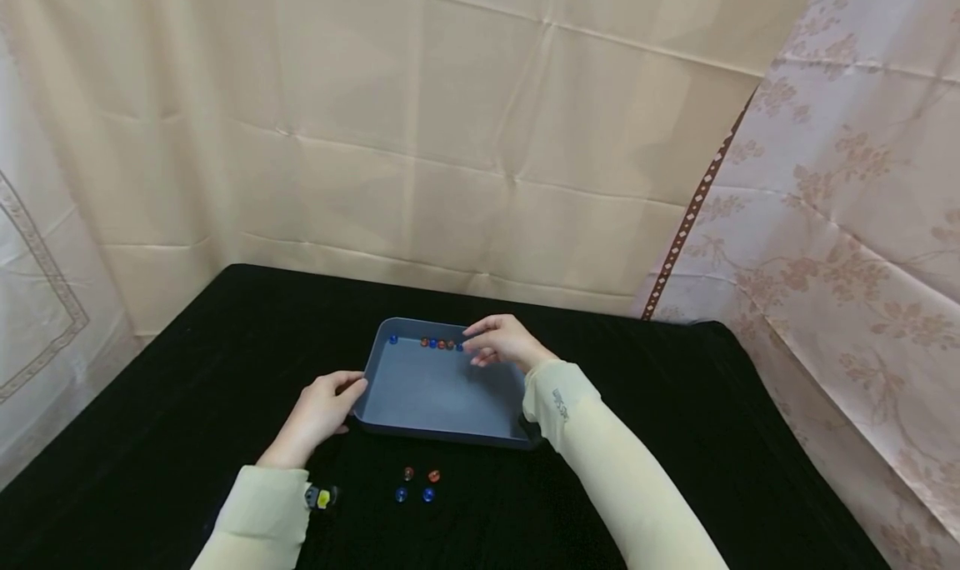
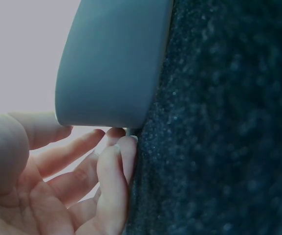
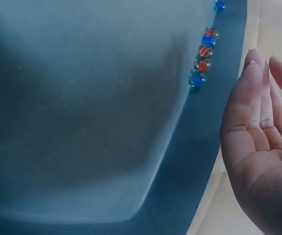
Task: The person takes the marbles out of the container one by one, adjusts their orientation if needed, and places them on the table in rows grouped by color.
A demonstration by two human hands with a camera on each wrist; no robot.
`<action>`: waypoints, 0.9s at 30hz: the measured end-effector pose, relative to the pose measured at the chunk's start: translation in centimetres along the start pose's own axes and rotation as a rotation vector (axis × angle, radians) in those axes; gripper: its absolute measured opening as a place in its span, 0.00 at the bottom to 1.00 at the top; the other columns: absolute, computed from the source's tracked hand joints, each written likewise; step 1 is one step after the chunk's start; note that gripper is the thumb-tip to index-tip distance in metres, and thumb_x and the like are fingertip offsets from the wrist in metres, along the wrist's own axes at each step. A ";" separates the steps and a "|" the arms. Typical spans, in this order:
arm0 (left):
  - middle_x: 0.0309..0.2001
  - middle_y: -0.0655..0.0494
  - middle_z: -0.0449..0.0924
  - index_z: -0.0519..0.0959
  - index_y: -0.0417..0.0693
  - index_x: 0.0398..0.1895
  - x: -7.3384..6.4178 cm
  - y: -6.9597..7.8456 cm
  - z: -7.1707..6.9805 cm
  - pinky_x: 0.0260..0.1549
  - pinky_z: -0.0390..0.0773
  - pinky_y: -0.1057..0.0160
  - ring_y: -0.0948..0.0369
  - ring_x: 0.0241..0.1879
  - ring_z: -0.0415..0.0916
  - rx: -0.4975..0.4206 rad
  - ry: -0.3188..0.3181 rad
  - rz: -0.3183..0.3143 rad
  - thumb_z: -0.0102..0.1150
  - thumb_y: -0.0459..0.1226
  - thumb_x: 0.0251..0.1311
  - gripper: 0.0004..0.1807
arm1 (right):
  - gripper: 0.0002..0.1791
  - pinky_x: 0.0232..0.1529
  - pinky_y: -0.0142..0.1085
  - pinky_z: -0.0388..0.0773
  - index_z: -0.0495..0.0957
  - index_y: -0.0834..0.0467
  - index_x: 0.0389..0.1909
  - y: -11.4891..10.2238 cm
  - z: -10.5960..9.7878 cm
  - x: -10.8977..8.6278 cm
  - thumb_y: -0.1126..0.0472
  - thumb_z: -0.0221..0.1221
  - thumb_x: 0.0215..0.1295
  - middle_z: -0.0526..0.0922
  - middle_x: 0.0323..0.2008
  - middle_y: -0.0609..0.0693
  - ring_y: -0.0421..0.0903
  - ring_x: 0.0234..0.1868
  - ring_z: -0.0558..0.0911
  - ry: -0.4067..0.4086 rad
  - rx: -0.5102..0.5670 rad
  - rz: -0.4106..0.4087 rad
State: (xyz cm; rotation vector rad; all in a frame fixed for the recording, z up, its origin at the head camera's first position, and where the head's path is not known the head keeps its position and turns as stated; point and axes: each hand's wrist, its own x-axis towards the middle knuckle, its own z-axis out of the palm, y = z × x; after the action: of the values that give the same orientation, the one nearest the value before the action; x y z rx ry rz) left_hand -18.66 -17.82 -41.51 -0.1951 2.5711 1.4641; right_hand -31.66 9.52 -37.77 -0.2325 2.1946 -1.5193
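A shallow blue-grey tray (image 1: 442, 395) lies on the black cloth. At its left side my left hand (image 1: 321, 407) holds the edge, thumb at the rim and fingertips low against the outer wall (image 2: 109, 73). Inside, several orange and blue marbles (image 3: 205, 51) form a tight row along the far wall. A single blue marble (image 1: 393, 339) sits apart near the far left corner. Over the right end of that row is my right hand (image 1: 504, 342), its fingers loosely bent and nothing between thumb and fingertips. The blue end marble (image 3: 197, 78) is nearest to it.
Two orange marbles (image 1: 422, 475) and two blue marbles (image 1: 415, 494) rest on the black cloth (image 1: 637, 470) in front of the tray. A beige curtain (image 1: 450, 137) hangs behind the table, with a flowered cloth (image 1: 862, 220) at the right.
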 end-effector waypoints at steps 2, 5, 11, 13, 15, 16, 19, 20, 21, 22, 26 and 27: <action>0.56 0.35 0.77 0.69 0.35 0.66 0.0 0.0 0.1 0.38 0.87 0.54 0.49 0.48 0.81 -0.004 -0.001 0.000 0.44 0.43 0.76 0.25 | 0.19 0.33 0.33 0.86 0.77 0.68 0.56 0.2 0.1 0.2 0.66 0.62 0.65 0.86 0.43 0.64 0.39 0.22 0.83 -0.004 -0.003 0.004; 0.56 0.35 0.77 0.69 0.34 0.66 -0.1 0.0 0.1 0.38 0.87 0.54 0.50 0.47 0.81 -0.004 0.003 0.002 0.44 0.44 0.76 0.25 | 0.18 0.31 0.31 0.84 0.78 0.68 0.55 0.4 0.2 0.4 0.66 0.63 0.65 0.86 0.42 0.65 0.39 0.21 0.81 0.002 -0.019 0.013; 0.54 0.37 0.78 0.70 0.35 0.66 -0.1 0.0 0.3 0.36 0.86 0.55 0.52 0.46 0.80 -0.006 0.006 -0.009 0.45 0.44 0.76 0.25 | 0.15 0.24 0.28 0.79 0.79 0.70 0.51 1.1 0.5 0.7 0.67 0.62 0.65 0.85 0.28 0.56 0.39 0.18 0.78 0.021 -0.041 0.036; 0.54 0.37 0.78 0.70 0.35 0.66 -0.1 -0.1 0.3 0.36 0.86 0.56 0.52 0.46 0.80 -0.008 0.004 -0.011 0.45 0.44 0.75 0.25 | 0.16 0.24 0.28 0.80 0.79 0.70 0.51 1.3 0.6 0.8 0.68 0.61 0.65 0.85 0.26 0.53 0.39 0.18 0.78 0.019 -0.029 0.040; 0.55 0.37 0.78 0.69 0.35 0.66 0.0 -0.1 0.2 0.36 0.86 0.56 0.52 0.46 0.80 -0.006 0.002 -0.011 0.44 0.44 0.75 0.25 | 0.16 0.24 0.28 0.80 0.78 0.71 0.51 1.4 0.7 1.0 0.69 0.61 0.65 0.85 0.27 0.54 0.39 0.18 0.79 0.019 -0.018 0.039; 0.55 0.36 0.78 0.69 0.35 0.66 0.0 -0.2 0.1 0.37 0.86 0.55 0.51 0.47 0.80 -0.006 0.002 -0.010 0.44 0.44 0.75 0.25 | 0.16 0.25 0.29 0.81 0.78 0.71 0.51 1.4 0.7 1.1 0.69 0.61 0.64 0.86 0.28 0.55 0.39 0.18 0.79 0.021 -0.012 0.040; 0.55 0.36 0.77 0.69 0.35 0.66 0.0 -0.1 0.0 0.37 0.86 0.56 0.51 0.47 0.80 -0.006 0.003 -0.009 0.44 0.44 0.75 0.25 | 0.15 0.27 0.30 0.83 0.79 0.70 0.51 1.5 0.9 1.3 0.70 0.61 0.64 0.87 0.33 0.59 0.40 0.19 0.80 0.037 -0.003 0.049; 0.55 0.36 0.77 0.69 0.35 0.66 0.1 -0.1 0.0 0.36 0.86 0.56 0.51 0.47 0.80 -0.005 0.004 -0.006 0.44 0.44 0.75 0.25 | 0.15 0.27 0.31 0.84 0.79 0.69 0.51 1.5 1.0 1.4 0.70 0.61 0.64 0.87 0.34 0.60 0.40 0.20 0.80 0.045 -0.001 0.053; 0.55 0.36 0.78 0.69 0.35 0.66 0.1 0.0 -0.1 0.36 0.86 0.56 0.51 0.47 0.80 -0.005 0.005 -0.004 0.45 0.44 0.75 0.25 | 0.14 0.28 0.31 0.84 0.80 0.69 0.50 1.6 1.0 1.5 0.70 0.62 0.64 0.87 0.34 0.60 0.41 0.20 0.81 0.054 0.002 0.061; 0.55 0.36 0.78 0.70 0.35 0.66 0.1 0.0 -0.1 0.36 0.86 0.56 0.51 0.47 0.80 -0.005 0.006 -0.004 0.45 0.44 0.75 0.25 | 0.14 0.29 0.32 0.85 0.80 0.69 0.50 1.7 1.1 1.6 0.69 0.62 0.64 0.87 0.34 0.59 0.41 0.20 0.81 0.062 0.001 0.065; 0.54 0.37 0.78 0.70 0.35 0.65 0.1 0.1 -0.1 0.37 0.86 0.56 0.51 0.47 0.80 -0.008 0.007 -0.006 0.45 0.44 0.75 0.25 | 0.13 0.29 0.32 0.85 0.80 0.68 0.49 1.9 1.4 2.0 0.69 0.62 0.64 0.85 0.30 0.56 0.41 0.20 0.80 0.084 0.010 0.078; 0.54 0.37 0.78 0.70 0.35 0.65 0.0 0.1 -0.1 0.37 0.86 0.56 0.51 0.47 0.80 -0.011 0.006 -0.010 0.45 0.44 0.75 0.25 | 0.13 0.29 0.32 0.85 0.80 0.68 0.49 1.9 1.4 2.0 0.70 0.62 0.64 0.85 0.30 0.55 0.41 0.20 0.80 0.086 0.014 0.077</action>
State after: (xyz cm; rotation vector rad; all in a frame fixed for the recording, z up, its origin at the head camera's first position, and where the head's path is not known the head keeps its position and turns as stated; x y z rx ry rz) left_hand -18.71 -17.87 -41.42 -0.2135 2.5633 1.4771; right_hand -32.53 8.27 -40.51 -0.0782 2.2316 -1.5283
